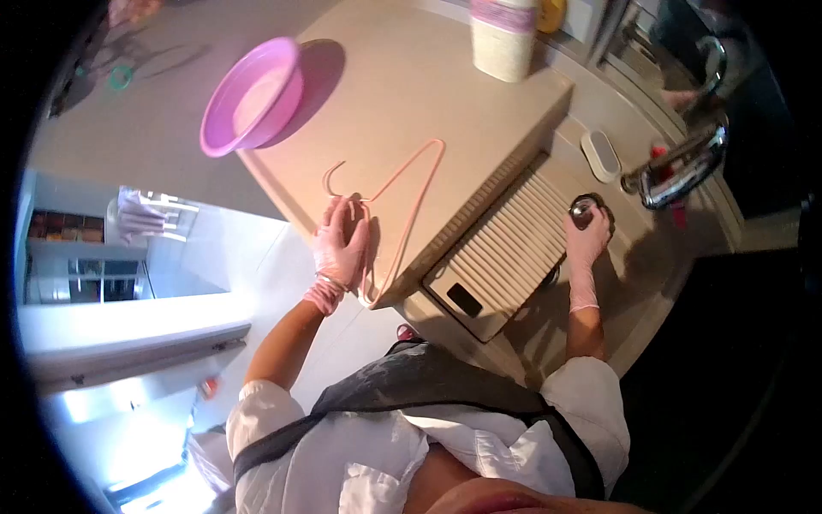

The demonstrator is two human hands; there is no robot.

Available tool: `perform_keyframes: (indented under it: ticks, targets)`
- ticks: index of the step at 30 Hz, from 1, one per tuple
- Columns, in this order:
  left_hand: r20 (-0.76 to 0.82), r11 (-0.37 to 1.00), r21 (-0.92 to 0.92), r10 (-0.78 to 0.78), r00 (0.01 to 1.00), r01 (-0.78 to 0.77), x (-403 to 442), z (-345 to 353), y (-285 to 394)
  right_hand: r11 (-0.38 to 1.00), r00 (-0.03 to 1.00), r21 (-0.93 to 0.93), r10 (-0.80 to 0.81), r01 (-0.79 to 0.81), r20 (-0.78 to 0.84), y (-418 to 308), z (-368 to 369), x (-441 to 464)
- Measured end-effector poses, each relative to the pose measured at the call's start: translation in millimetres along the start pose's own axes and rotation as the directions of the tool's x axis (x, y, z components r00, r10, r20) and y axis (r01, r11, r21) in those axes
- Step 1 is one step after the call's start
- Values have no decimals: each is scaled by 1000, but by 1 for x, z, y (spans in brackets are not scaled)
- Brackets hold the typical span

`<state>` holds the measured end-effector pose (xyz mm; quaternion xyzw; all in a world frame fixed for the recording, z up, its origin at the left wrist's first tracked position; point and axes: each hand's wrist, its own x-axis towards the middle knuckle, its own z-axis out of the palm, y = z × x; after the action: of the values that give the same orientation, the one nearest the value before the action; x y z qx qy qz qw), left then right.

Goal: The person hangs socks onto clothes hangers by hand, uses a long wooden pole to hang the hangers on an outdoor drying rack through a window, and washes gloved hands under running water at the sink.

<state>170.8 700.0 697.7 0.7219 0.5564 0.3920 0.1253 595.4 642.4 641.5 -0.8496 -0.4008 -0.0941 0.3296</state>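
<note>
On the edge of the beige counter lies a pink clothes hanger (417,206), its hook pointing away from me. My left hand (340,244), in a thin pinkish glove, is closed at the hanger's neck and near side, which it partly hides. Over the sink, my gloved right hand (589,236) has its fingers around a small round dark object (584,211) with a shiny rim; its kind is unclear. That hand is beside the far right end of a ribbed washboard (505,248), which slopes across the basin.
A purple basin (291,94) stands tilted in view at the counter's far left. A white container (503,43) with a pink band is at the back. Right of the washboard are a white oval dish (601,156) and a chrome faucet (685,176).
</note>
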Motion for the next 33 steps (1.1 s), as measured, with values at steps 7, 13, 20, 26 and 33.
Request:
perform_keyframes:
  ticks: [7, 13, 20, 26, 33]
  targets:
    - [-24, 998, -48, -29, 999, 28, -12, 12, 5, 977, 950, -184, -47, 108, 307, -13, 57, 15]
    - [-58, 999, 52, -7, 998, 10, -14, 29, -1, 953, 984, -246, -157, 174, 87, -17, 62, -3]
    - [-85, 993, -105, 38, 996, -46, -10, 45, 1, 923, 827, -13, -338, 385, 449, -30, 40, -62]
    - [-34, 992, 7, 125, 992, -125, 15, 54, -15, 947, 930, -152, -231, 282, 286, -30, 48, -118]
    - [-20, 986, -44, 158, 987, -159, 36, 56, -11, 812, 736, -2, 531, -584, 420, 13, 63, -113]
